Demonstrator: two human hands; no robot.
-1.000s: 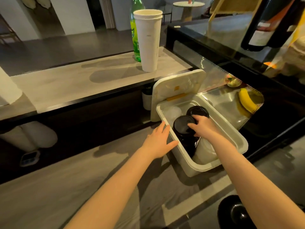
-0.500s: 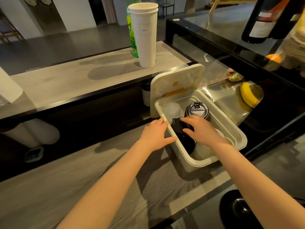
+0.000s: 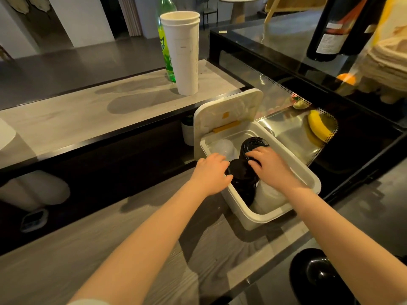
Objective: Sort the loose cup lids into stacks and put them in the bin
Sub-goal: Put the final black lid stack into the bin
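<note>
An open white bin (image 3: pixel 308 179) stands on the wooden counter with its hinged lid (image 3: pixel 226 119) raised. Inside stand a near stack of black cup lids (image 3: pixel 241 172), a second black stack (image 3: pixel 253 143) behind it, clear lids (image 3: pixel 224 148) at the back left and a white stack (image 3: pixel 268 195) at the front right. My left hand (image 3: pixel 209 172) reaches over the bin's left rim, its fingers curled round the near black stack's left side. From the right, my right hand (image 3: pixel 269 165) holds the same stack with bent fingers and partly covers the rear stack.
Tall white paper cups (image 3: pixel 182 53) and a green bottle (image 3: pixel 166 40) stand on the raised shelf behind. To the right is a glass display case (image 3: pixel 286 69) with a banana (image 3: pixel 317 126) inside. A dark wine bottle (image 3: pixel 330 29) stands on top of the case. A black round object (image 3: pixel 319 276) sits at the lower right.
My left hand has moved from the bin's outer wall over the rim onto the near black stack. The right hand has lowered that stack deeper into the bin.
</note>
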